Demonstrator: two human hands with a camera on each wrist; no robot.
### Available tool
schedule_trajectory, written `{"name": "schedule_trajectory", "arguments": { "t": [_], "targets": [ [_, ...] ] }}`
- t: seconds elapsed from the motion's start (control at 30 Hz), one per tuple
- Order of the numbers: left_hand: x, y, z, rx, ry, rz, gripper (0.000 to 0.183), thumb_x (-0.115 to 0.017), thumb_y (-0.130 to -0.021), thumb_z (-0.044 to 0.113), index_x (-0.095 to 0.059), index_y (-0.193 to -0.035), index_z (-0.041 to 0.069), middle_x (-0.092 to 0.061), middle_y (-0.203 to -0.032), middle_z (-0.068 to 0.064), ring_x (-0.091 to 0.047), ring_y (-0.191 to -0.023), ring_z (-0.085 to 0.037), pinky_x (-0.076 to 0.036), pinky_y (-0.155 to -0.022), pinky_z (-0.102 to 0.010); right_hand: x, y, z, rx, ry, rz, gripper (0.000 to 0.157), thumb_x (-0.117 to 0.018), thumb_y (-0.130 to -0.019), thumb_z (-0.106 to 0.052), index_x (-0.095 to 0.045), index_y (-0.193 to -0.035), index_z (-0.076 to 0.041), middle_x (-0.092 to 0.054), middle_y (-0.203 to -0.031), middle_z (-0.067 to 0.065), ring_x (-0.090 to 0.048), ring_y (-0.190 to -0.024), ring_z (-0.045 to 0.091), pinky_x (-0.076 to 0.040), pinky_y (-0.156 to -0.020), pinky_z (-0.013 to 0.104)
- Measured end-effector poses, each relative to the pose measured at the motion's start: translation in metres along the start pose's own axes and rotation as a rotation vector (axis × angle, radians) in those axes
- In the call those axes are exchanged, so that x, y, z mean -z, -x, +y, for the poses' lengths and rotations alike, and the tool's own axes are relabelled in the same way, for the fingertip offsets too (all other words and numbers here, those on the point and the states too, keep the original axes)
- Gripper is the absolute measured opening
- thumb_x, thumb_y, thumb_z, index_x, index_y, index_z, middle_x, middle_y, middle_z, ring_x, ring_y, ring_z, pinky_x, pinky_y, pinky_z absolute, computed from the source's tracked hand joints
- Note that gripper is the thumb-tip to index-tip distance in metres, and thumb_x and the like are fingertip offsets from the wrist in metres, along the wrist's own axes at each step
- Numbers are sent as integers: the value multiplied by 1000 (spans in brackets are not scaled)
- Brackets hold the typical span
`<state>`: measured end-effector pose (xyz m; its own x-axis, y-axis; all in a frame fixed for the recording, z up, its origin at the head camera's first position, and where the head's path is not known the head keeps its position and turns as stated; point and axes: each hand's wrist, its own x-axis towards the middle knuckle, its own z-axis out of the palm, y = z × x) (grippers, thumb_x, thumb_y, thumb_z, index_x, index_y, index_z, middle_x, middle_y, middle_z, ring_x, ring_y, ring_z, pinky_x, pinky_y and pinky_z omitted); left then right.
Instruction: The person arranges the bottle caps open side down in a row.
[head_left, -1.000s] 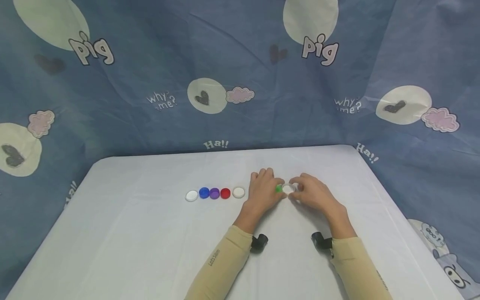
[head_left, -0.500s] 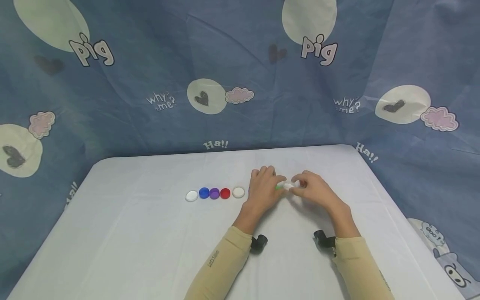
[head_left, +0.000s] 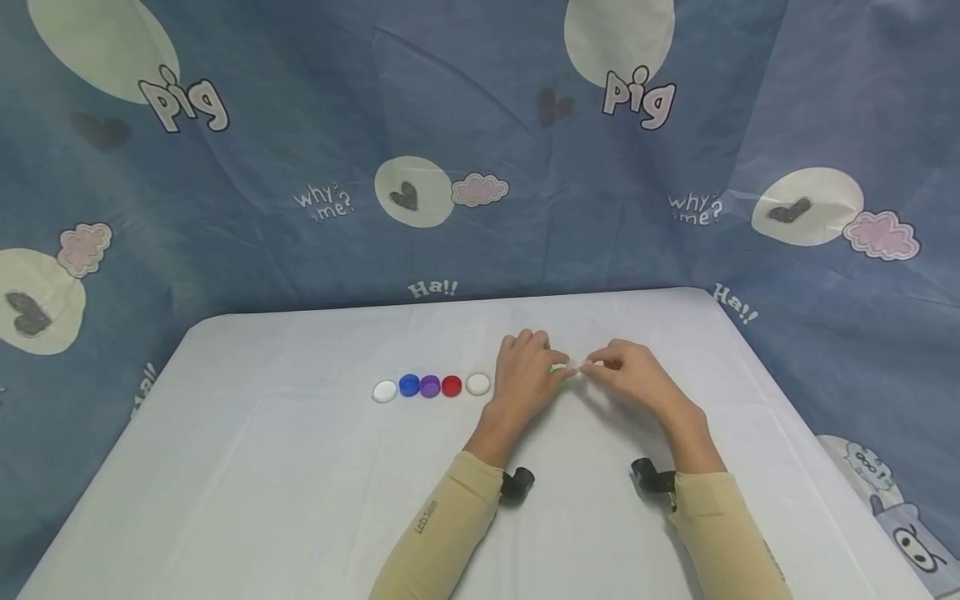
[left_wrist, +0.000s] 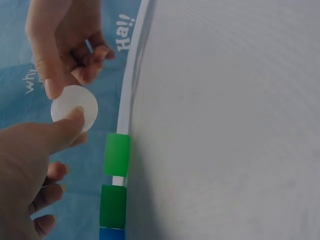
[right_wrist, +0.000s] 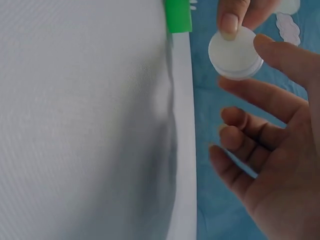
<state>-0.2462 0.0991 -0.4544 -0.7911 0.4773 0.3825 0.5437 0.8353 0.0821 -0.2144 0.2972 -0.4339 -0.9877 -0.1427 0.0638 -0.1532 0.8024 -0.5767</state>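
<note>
Both hands hold one small round white lid-like piece (right_wrist: 235, 52), raised off the table and tilted on edge. A double rim shows on it in the right wrist view. My left hand (head_left: 522, 375) pinches it, thumb on its flat face. My right hand (head_left: 633, 379) has thumb and index finger at the piece's opposite edge; its other fingers curl loosely. Just beneath sits a light green block-like piece (left_wrist: 117, 155), with a dark green one (left_wrist: 113, 206) and a blue one (left_wrist: 111, 234) beside it. In the head view these are mostly hidden by my left hand.
Left of the hands runs a row on the white table (head_left: 300, 483): a white disc (head_left: 385, 392), a blue cap (head_left: 409, 385), a purple one (head_left: 430, 386), a red one (head_left: 452, 386) and another white disc (head_left: 478, 384). A patterned blue cloth (head_left: 480, 242) hangs behind.
The white piece lay flat between both hands; it has been lifted and tipped on edge. My right hand has risen slightly and closed its fingers in. My left hand has shifted little.
</note>
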Motion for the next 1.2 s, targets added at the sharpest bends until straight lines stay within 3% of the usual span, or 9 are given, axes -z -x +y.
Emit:
{"name": "schedule_trajectory", "arguments": {
  "t": [0.4,0.53,0.73,1.07,1.2],
  "targets": [
    [3,1,0,49,71,-53,35,-60,-91,58,-76,-112,34,-61,-89,7,-50,-82,-13,-38,-77,-31,1,0,-1,48,-16,106,21,-74,-89,-20,-78,-104,-6,-55,-75,3,-43,-68,16,-38,-60,29],
    [3,1,-1,29,76,-56,35,-67,-87,56,-75,-113,34,-61,-90,8,-50,-82,-13,-38,-76,-30,1,0,-1,47,-40,118,20,-73,-90,-22,-78,-101,-6,-61,-79,4,-51,-73,17,-45,-67,32],
    [1,0,-2,-3,75,-39,40,-74,-82,56,-74,-115,34,-59,-90,8,-48,-81,-12,-36,-75,-29,2,0,1,-7,-159,75,17,-69,-93,-23,-78,-97,-9,-70,-92,6,-65,-94,24,-53,-89,45],
    [1,1,-4,-52,91,37,49,-75,-80,55,-67,-126,39,-57,-88,9,-46,-77,-12,-37,-72,-29,2,0,-2,-52,-224,40,20,-66,-95,-26,-77,-97,-9,-72,-98,8,-65,-100,26,-51,-92,46],
    [3,1,-4,-50,110,20,46,-73,-81,56,-68,-124,39,-59,-85,9,-48,-75,-11,-39,-70,-28,4,1,0,-67,-198,19,25,-66,-95,-29,-76,-103,-8,-73,-104,10,-65,-104,28,-51,-93,48]
  ]
}}
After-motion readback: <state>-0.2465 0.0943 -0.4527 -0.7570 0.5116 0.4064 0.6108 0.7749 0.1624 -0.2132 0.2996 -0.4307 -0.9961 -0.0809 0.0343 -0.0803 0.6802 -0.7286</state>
